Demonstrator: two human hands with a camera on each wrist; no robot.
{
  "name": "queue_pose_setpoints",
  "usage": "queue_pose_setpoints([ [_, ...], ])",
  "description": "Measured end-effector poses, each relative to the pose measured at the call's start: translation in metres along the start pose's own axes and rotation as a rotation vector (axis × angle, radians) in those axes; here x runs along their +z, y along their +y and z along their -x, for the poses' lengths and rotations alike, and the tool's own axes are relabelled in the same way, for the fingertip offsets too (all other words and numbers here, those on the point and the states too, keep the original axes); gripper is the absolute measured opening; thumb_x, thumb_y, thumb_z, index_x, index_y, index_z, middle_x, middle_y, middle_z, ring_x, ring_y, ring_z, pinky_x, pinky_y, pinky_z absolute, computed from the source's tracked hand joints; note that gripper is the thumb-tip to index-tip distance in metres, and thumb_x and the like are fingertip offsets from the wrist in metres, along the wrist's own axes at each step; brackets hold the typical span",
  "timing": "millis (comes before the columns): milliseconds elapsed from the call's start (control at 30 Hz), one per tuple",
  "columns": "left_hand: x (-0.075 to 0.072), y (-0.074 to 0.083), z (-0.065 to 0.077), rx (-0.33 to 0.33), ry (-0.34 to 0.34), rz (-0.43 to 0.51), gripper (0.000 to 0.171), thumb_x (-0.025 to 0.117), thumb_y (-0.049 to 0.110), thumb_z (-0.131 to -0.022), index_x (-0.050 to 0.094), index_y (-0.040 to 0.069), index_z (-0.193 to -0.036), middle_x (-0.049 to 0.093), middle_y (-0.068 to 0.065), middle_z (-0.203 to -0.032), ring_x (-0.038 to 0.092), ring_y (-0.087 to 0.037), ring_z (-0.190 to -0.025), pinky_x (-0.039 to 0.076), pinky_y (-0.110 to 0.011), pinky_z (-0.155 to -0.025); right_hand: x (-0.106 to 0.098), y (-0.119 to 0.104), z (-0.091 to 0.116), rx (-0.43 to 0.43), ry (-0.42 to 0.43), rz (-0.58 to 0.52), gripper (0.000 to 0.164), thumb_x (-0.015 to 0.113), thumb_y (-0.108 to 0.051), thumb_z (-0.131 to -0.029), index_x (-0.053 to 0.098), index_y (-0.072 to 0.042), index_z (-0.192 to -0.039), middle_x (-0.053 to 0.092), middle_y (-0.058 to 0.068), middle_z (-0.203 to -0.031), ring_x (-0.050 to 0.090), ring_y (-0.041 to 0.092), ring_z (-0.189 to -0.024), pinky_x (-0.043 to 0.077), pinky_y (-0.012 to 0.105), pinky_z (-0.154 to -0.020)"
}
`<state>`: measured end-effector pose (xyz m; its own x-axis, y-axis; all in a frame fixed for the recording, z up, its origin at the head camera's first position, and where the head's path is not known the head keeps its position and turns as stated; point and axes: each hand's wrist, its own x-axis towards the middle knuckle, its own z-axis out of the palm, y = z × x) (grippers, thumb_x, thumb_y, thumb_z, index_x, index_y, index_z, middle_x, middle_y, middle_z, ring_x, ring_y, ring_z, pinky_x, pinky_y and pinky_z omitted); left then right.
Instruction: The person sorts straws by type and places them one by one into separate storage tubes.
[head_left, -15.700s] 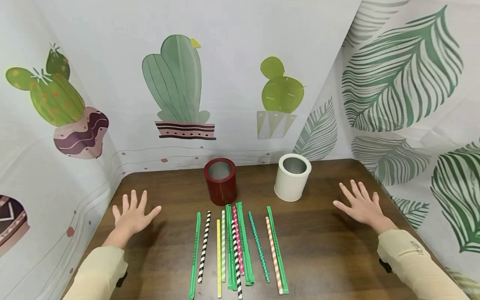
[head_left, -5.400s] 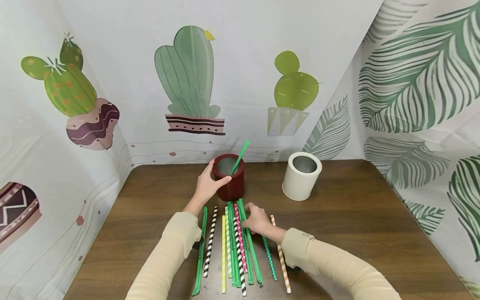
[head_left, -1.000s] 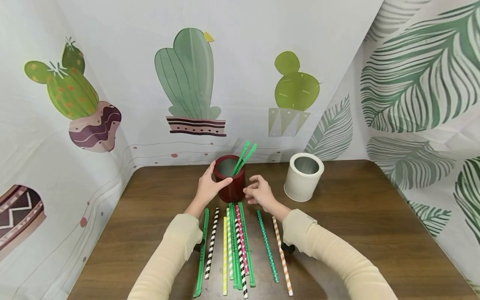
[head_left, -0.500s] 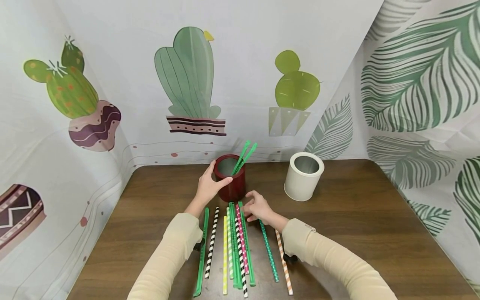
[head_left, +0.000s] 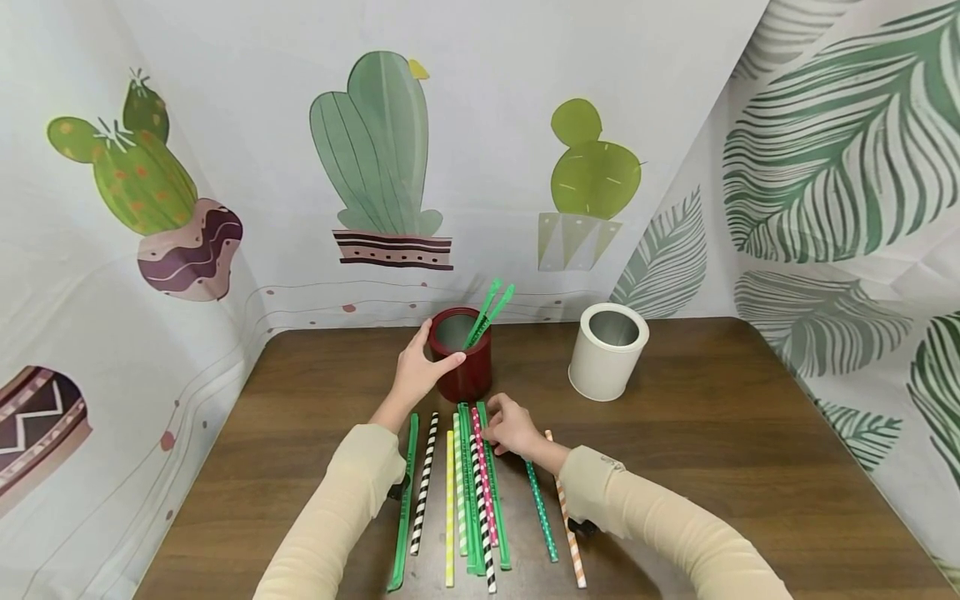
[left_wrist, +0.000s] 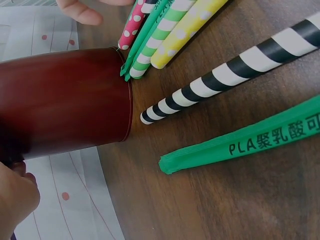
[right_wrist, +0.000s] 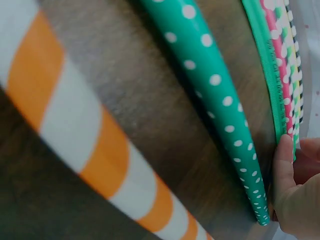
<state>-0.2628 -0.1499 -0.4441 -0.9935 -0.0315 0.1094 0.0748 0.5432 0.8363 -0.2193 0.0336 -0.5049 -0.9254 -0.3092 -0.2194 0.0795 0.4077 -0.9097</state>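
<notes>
My left hand (head_left: pixel 416 371) holds the dark red can (head_left: pixel 472 379) from the left, its thumb on the front of the wall. Two green-wrapped straws (head_left: pixel 492 294) lean out of this can. Below the can my right hand (head_left: pixel 513 427) reaches down at the far end of a green-wrapped straw (head_left: pixel 497 508) lying on the table. In the right wrist view a fingertip (right_wrist: pixel 284 145) touches that straw; whether it is pinched is unclear. Beside it lie a pink dotted straw (head_left: pixel 485 492) and several other straws close together.
A white can (head_left: pixel 600 371) stands at the back right. A teal dotted straw (head_left: pixel 542 508) and an orange-striped straw (head_left: pixel 573 542) lie under the right forearm. Left of the cluster lie a yellow straw (head_left: pixel 449 517), a black-striped straw (head_left: pixel 422 500) and another green-wrapped straw (head_left: pixel 401 533).
Over the last second my right hand has moved down from beside the red can to the straws. Since 5.4 seconds ago, a second green-wrapped straw has come into the can. My left hand stays put.
</notes>
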Motion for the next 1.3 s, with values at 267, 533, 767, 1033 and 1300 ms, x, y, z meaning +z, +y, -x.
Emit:
queue_pose_setpoints([
  [267, 0.001, -0.001, -0.001, 0.003, 0.008, -0.004, 0.089, 0.068, 0.047, -0.071, 0.023, 0.015, -0.141, 0.027, -0.006, -0.144, 0.027, -0.025, -0.131, 0.028, -0.049, -0.102, 0.005, 0.002, 0.004, -0.085, 0.046, 0.184, 0.036, 0.063, -0.002, -0.076, 0.048, 0.0, -0.109, 0.052, 0.01, -0.074, 0.05, 0.013, -0.044, 0.045, 0.024, -0.04],
  [533, 0.0, 0.001, 0.001, -0.001, 0.001, 0.003, 0.089, 0.068, 0.048, -0.07, 0.023, 0.016, -0.141, 0.025, -0.005, -0.145, 0.025, -0.026, -0.132, 0.029, -0.05, -0.101, 0.008, -0.001, 0.01, -0.157, 0.09, 0.366, 0.033, 0.064, -0.002, -0.074, 0.055, 0.001, -0.106, 0.048, 0.005, -0.07, 0.048, 0.01, -0.045, 0.042, 0.022, -0.045],
  [767, 0.0, 0.002, 0.001, -0.011, -0.004, 0.001, 0.089, 0.068, 0.048, -0.071, 0.022, 0.02, -0.141, 0.024, -0.003, -0.146, 0.024, -0.024, -0.133, 0.028, -0.048, -0.102, 0.008, -0.001, 0.012, -0.155, 0.119, 0.479, 0.032, 0.065, -0.004, -0.071, 0.06, 0.001, -0.102, 0.053, 0.004, -0.069, 0.046, 0.013, -0.06, 0.038, 0.025, -0.053],
  [1033, -0.001, 0.001, 0.002, -0.012, -0.005, 0.003, 0.088, 0.068, 0.047, -0.071, 0.023, 0.018, -0.141, 0.025, -0.004, -0.145, 0.024, -0.024, -0.132, 0.028, -0.048, -0.102, 0.01, 0.0, 0.016, -0.159, 0.142, 0.539, 0.036, 0.072, -0.015, -0.07, 0.061, 0.0, -0.101, 0.063, 0.015, -0.093, 0.059, 0.025, -0.08, 0.048, 0.033, -0.063],
  [1300, 0.0, 0.002, 0.002, -0.014, -0.006, -0.003, 0.088, 0.068, 0.048, -0.071, 0.022, 0.019, -0.141, 0.025, -0.003, -0.145, 0.025, -0.023, -0.132, 0.028, -0.048, -0.102, 0.009, 0.0, 0.016, -0.113, 0.154, 0.514, 0.035, 0.068, -0.009, -0.069, 0.062, -0.001, -0.102, 0.065, 0.014, -0.094, 0.059, 0.022, -0.069, 0.046, 0.03, -0.058],
])
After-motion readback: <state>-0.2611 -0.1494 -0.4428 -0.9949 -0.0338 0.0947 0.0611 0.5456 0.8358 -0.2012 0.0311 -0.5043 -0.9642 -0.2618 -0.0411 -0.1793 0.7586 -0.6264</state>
